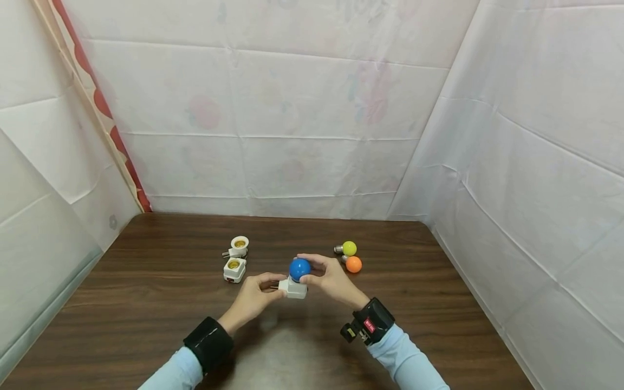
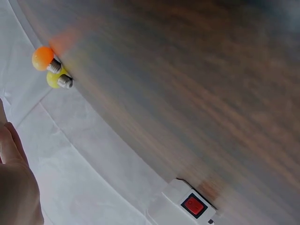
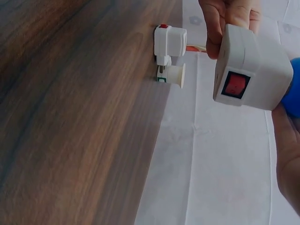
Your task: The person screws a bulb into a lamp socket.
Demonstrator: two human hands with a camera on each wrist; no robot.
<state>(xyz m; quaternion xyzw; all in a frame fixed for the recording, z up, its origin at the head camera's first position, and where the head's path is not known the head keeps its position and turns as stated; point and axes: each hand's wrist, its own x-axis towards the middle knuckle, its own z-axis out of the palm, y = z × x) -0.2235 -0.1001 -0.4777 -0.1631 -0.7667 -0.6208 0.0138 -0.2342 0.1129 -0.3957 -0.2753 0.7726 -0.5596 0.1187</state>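
Observation:
My left hand (image 1: 254,301) pinches a white plug-in bulb socket (image 1: 294,290) by its plug end. A blue bulb (image 1: 299,269) stands in the top of this socket, and my right hand (image 1: 330,279) grips it with thumb and fingers. Both are held up over the table, as the right wrist view shows; there a red rocker switch (image 3: 236,85) is visible on the socket's side. In that view the blue bulb (image 3: 294,91) is cut off by the frame edge. The bulb's screw base is hidden inside the socket.
To the left on the dark wooden table (image 1: 161,303) are two more white sockets, a round one (image 1: 239,245) behind a square one (image 1: 234,270). A yellow bulb (image 1: 349,248) and an orange bulb (image 1: 353,264) lie at the right. White sheeting (image 1: 302,108) hangs around the table.

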